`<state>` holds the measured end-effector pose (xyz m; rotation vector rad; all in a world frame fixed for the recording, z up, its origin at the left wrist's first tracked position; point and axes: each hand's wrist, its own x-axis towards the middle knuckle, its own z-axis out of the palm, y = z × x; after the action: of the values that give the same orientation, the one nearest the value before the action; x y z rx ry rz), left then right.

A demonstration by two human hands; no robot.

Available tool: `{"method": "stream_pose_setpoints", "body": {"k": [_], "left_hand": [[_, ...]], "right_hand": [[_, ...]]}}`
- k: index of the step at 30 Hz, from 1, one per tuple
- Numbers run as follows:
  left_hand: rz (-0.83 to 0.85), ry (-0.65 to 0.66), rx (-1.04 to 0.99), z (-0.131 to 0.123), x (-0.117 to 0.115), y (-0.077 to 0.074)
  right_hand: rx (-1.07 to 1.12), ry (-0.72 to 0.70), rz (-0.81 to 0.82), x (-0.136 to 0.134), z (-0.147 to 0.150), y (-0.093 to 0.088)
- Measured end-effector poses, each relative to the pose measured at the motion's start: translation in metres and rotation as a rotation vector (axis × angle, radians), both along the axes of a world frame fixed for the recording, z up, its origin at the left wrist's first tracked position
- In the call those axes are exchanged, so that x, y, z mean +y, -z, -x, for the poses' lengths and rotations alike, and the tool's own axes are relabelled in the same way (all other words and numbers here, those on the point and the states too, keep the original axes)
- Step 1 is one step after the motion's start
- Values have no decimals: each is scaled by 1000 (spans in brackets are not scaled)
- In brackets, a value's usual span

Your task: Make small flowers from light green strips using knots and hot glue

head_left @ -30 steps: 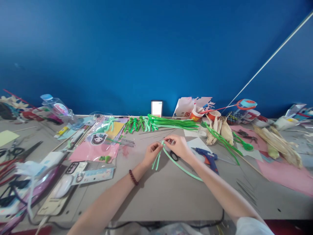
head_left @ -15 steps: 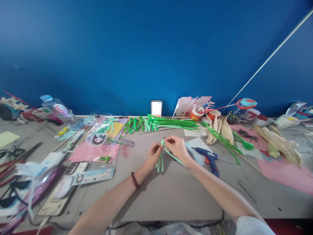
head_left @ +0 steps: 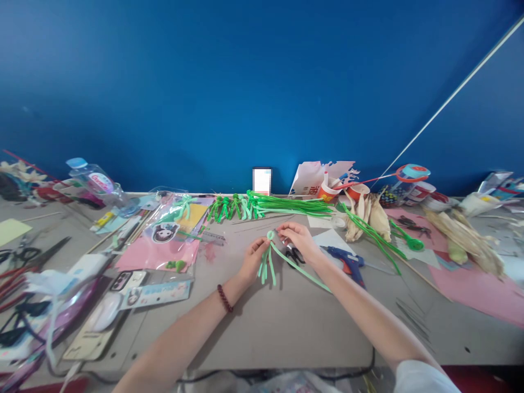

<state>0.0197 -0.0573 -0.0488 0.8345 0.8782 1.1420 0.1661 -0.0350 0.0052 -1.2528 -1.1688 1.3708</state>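
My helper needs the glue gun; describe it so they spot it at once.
Below the blue wall, find the grey table. Right of the person's right hand, by pale paper, lies the glue gun. Its blue body and orange part set it apart from the black scissors nearby.

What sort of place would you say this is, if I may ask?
Probably a craft workspace: on the table lie a glue gun, a bundle of green pipe cleaners and some pink paper.
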Motion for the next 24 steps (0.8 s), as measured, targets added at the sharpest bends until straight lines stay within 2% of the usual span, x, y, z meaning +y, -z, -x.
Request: {"method": "stream_pose_setpoints", "body": {"k": [8,16,21,24], "left_hand": [[-5,-22,-29,0,2,1],[-16,-10,-8,-1,3,-5],[-61,14,45,-2,1,-7],[-66,27,50,-2,1,-7]], "right_hand": [[97,-164,163,2,-1,13],[396,-107,407,1,5,12],[440,-103,514,3,5,12],[422,-93,482,2,6,13]]}}
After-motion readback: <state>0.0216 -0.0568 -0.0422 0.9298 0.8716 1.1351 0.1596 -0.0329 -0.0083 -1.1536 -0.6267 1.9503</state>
